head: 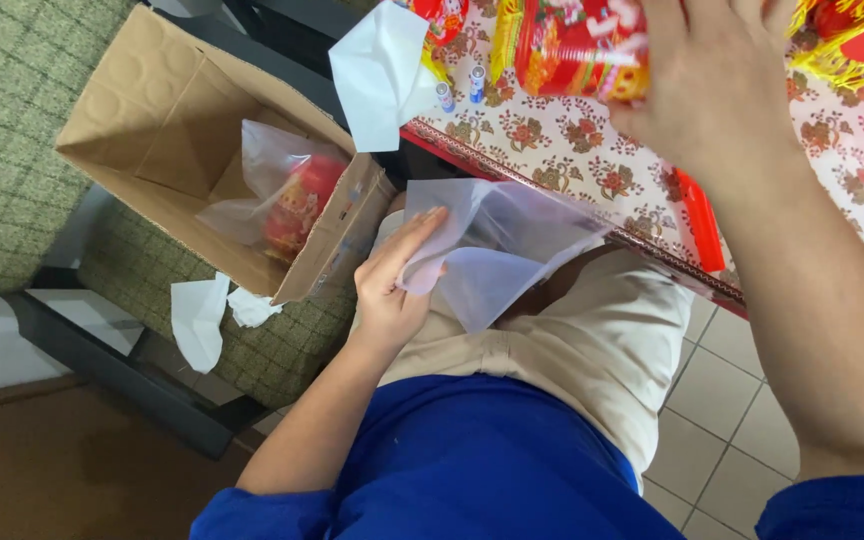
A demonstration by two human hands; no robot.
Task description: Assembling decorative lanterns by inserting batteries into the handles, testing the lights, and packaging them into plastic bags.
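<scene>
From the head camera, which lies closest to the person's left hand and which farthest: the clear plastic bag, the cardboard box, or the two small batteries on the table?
From the left hand:
1. Clear plastic bag, in its fingers, over the lap.
2. Cardboard box, just to its left on the chair.
3. Two small batteries, farther up on the flowered table.

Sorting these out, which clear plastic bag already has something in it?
The clear bag inside the cardboard box holds a red ornament; the left hand's bag is empty.
</scene>
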